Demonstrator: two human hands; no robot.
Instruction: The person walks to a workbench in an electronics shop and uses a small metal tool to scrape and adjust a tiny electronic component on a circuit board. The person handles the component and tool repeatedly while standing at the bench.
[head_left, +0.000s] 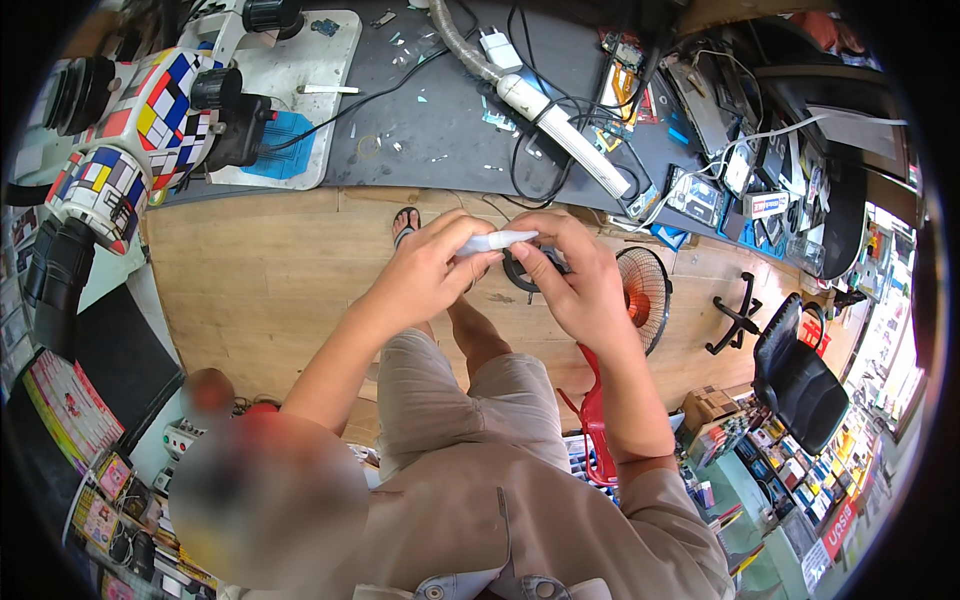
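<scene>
I wear a plain shirt (440, 520) of brownish khaki cloth, a thin dark line running down the middle of its front. Nearest of all, the collar (465, 582) shows paler bluish-grey cloth and round buttons (545, 589). My right sleeve (670, 505) is short and loose; a blur hides much of my left side. I also have lighter beige shorts (425, 400), creased and wide-legged, and, farthest off, a dark-strapped sandal (404, 234). My left hand (425, 265) and right hand (585, 275) are bare
</scene>
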